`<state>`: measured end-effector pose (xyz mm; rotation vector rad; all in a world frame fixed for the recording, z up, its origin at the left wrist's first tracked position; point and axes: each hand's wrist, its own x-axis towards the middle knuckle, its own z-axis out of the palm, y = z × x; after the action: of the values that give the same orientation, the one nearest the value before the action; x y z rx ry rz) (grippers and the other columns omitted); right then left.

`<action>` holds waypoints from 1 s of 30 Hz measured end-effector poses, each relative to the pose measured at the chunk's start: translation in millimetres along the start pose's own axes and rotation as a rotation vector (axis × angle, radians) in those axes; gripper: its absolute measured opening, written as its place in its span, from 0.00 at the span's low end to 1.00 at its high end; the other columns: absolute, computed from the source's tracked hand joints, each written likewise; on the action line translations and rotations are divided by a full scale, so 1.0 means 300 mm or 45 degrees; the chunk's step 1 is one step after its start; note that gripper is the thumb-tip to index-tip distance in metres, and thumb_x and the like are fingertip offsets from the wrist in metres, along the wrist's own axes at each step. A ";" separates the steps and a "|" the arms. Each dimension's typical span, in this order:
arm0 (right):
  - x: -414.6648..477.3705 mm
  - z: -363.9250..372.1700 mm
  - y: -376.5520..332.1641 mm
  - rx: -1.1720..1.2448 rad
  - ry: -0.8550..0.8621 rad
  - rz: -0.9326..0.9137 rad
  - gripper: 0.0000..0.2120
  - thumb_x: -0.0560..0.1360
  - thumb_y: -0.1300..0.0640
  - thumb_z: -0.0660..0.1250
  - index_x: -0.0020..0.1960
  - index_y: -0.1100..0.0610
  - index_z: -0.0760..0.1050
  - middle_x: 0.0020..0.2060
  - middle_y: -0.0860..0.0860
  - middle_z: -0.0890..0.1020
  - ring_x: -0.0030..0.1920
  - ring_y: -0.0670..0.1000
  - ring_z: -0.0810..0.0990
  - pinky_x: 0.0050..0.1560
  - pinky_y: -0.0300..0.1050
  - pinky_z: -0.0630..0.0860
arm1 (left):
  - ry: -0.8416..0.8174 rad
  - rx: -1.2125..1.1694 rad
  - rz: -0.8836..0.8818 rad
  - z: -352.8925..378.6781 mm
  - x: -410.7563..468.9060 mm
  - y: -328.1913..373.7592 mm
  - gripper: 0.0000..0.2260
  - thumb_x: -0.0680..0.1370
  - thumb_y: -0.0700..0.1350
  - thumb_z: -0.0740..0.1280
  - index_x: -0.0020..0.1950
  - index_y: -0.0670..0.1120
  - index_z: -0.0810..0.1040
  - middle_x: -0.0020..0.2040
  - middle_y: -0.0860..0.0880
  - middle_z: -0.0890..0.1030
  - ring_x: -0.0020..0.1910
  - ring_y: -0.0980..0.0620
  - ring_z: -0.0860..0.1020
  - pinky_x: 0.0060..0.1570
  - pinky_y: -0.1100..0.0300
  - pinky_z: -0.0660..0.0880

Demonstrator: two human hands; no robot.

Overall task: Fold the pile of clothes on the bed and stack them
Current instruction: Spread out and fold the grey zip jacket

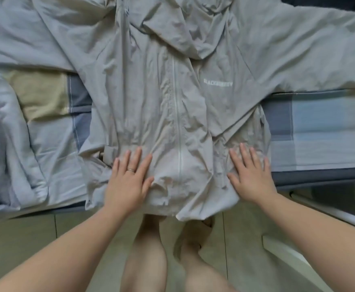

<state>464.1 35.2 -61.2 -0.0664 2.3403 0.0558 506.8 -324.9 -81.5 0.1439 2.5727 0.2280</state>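
A light grey hooded jacket [172, 91] lies spread front-up on the bed, its white zip running down the middle and its hem hanging over the bed's near edge. One sleeve stretches far to the right; the hood is bunched at the top. My left hand [128, 182] presses flat on the hem left of the zip, fingers straight, a ring on one finger. My right hand [250, 175] lies flat on the hem right of the zip, fingers spread.
The bed [320, 131] has a blue, grey and tan patchwork sheet. Crumpled pale clothes [6, 144] lie at the left. Below the bed edge are a tiled floor [25, 239], my bare legs, and a white frame [294, 260] at the right.
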 end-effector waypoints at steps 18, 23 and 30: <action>-0.079 0.043 0.107 1.051 0.425 0.618 0.15 0.82 0.55 0.59 0.55 0.67 0.76 0.55 0.66 0.79 0.56 0.65 0.76 0.46 0.49 0.66 | 0.431 -0.974 -1.050 -0.004 -0.219 -0.063 0.20 0.82 0.47 0.67 0.70 0.43 0.68 0.64 0.38 0.77 0.63 0.37 0.75 0.57 0.52 0.68; -0.127 0.080 0.185 1.143 0.245 0.985 0.22 0.83 0.49 0.61 0.64 0.68 0.76 0.63 0.66 0.78 0.64 0.66 0.76 0.62 0.53 0.73 | 0.359 -0.947 -1.269 0.031 -0.286 -0.108 0.11 0.83 0.45 0.63 0.58 0.39 0.77 0.59 0.36 0.80 0.61 0.36 0.75 0.60 0.51 0.69; -0.161 0.032 0.123 1.170 0.464 0.815 0.30 0.76 0.42 0.70 0.69 0.58 0.64 0.65 0.62 0.75 0.64 0.64 0.75 0.58 0.53 0.71 | 0.409 -1.091 -1.219 0.063 -0.311 -0.050 0.17 0.82 0.52 0.65 0.61 0.39 0.73 0.59 0.40 0.79 0.60 0.39 0.76 0.55 0.53 0.68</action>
<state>502.2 74.0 -32.3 1.1963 2.4140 -0.7598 595.0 -350.9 -52.1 -1.4637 2.2786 0.9682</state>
